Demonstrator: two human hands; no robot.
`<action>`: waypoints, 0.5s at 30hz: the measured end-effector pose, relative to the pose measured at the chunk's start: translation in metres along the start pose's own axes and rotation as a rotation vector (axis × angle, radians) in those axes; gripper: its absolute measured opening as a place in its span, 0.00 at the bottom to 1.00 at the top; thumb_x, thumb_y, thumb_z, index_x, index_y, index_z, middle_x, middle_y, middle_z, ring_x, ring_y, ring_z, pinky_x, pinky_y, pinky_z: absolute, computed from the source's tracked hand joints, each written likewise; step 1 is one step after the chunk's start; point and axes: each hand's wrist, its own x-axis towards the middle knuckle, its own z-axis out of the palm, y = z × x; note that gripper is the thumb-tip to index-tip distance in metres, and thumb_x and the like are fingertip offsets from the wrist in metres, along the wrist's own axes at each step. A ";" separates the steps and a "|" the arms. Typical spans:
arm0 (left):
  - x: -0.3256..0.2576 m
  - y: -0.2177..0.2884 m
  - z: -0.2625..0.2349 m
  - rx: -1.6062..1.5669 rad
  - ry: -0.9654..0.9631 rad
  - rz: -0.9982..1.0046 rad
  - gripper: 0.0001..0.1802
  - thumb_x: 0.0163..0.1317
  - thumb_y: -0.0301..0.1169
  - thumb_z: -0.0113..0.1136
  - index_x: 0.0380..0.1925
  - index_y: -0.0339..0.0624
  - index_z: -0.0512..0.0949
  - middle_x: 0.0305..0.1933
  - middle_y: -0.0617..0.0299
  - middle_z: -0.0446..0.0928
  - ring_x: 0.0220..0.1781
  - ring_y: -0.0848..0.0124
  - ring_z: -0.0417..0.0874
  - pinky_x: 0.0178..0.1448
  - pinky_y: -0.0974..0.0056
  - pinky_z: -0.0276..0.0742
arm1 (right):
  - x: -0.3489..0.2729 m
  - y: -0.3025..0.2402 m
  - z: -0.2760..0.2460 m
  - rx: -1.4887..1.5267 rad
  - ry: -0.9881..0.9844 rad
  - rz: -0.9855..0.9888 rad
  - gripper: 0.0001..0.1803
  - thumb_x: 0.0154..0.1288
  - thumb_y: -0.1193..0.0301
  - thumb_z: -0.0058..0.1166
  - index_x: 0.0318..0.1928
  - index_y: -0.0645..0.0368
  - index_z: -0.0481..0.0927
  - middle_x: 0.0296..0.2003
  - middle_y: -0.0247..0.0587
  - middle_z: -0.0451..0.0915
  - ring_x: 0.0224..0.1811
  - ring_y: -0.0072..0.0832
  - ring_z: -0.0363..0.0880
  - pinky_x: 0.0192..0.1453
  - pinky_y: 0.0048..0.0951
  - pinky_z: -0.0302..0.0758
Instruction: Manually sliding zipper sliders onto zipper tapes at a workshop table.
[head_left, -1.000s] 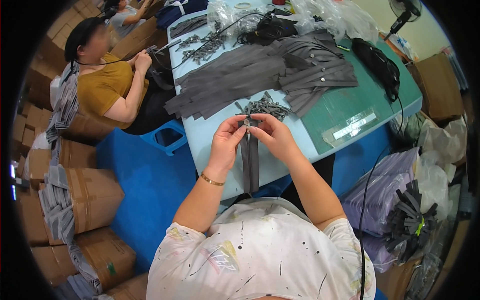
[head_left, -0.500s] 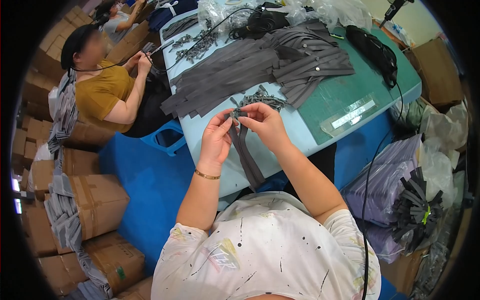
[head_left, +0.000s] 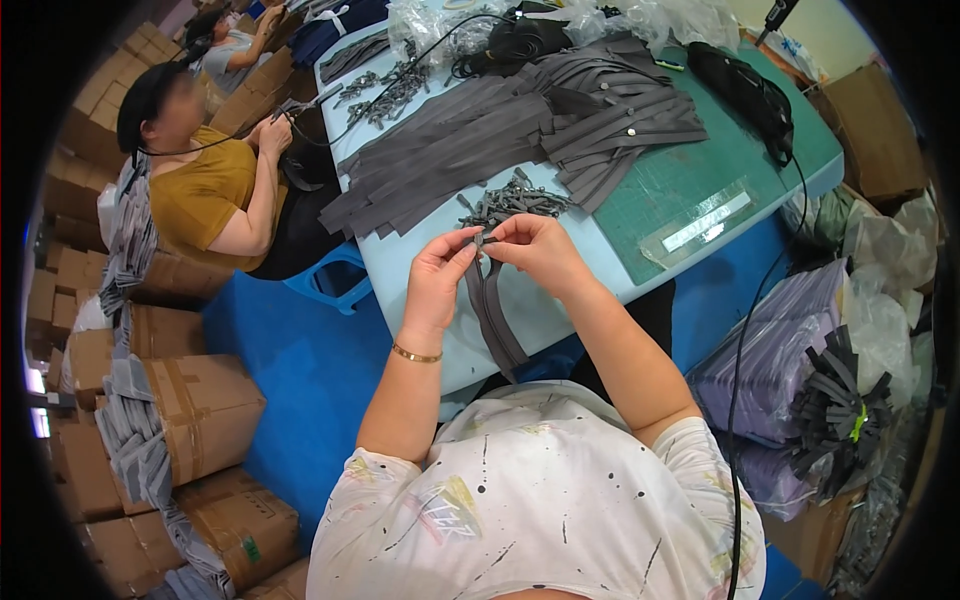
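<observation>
Currently, the left hand (head_left: 436, 272) and right hand (head_left: 540, 256) are pinching a grey strip (head_left: 494, 322) by its top mid-frame, seemingly unfinished. Loose strips (head_left: 445, 150) and small grey pieces (head_left: 513, 203) are apparently waiting above centre.

Dark grey zipper strip (head_left: 497, 335), long and narrow, top end pinched, two bands meeting lower down
</observation>
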 end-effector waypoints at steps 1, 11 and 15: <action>0.000 -0.001 0.002 0.032 0.011 0.011 0.12 0.59 0.21 0.55 0.45 0.35 0.77 0.39 0.64 0.77 0.38 0.78 0.75 0.44 0.74 0.71 | 0.000 0.000 -0.002 0.012 -0.026 0.003 0.06 0.53 0.71 0.62 0.31 0.57 0.79 0.24 0.26 0.78 0.24 0.10 0.70 0.25 0.15 0.62; 0.001 0.000 0.000 0.069 -0.025 -0.055 0.14 0.59 0.22 0.55 0.47 0.36 0.76 0.38 0.65 0.77 0.38 0.79 0.75 0.45 0.74 0.72 | 0.001 0.010 -0.008 0.069 -0.039 0.062 0.11 0.54 0.72 0.62 0.37 0.58 0.76 0.28 0.27 0.77 0.30 0.13 0.73 0.30 0.15 0.67; 0.001 -0.002 0.002 -0.008 -0.002 -0.067 0.14 0.59 0.23 0.56 0.46 0.38 0.75 0.38 0.65 0.77 0.39 0.79 0.76 0.44 0.73 0.73 | 0.001 0.017 -0.005 0.187 -0.045 -0.016 0.09 0.55 0.75 0.60 0.37 0.60 0.75 0.28 0.27 0.76 0.31 0.13 0.74 0.33 0.16 0.71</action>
